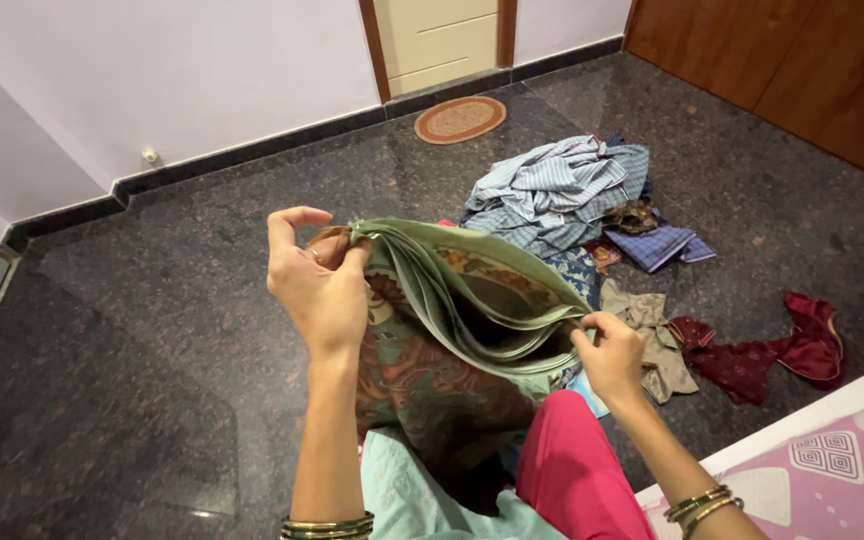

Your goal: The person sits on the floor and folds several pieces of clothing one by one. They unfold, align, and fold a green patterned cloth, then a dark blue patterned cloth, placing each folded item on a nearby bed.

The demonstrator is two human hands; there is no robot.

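**A:** Two hands on the cloth. Left hand is up high, pinching a gathered stack of pleats of the green patterned fabric between thumb and fingers. Right hand sits lower and to the right, pinched on the same stack of folded edges.

**B:** Where's the rest of it?

**A:** Hanging between the hands and down over the lap, above the pink trouser leg. The brown and green printed part drapes under the left wrist. Bangles on both wrists.

**B:** Pleats look even?

**A:** Mostly. Edges fan open a bit in the sag between the grips. My read: keep the span taut, align the border edges at both ends, and don't loosen either pinch until the layers lie flat on each other. A slack middle is where the layers would slip.

**B:** Anything around that could snag?

**A:** Not close. Dark stone floor under everything. Farther off, a pile of striped and checked clothes; an olive garment just right of the right hand; a maroon piece further right. Pink patterned bed corner near right. Round mat at the far door.
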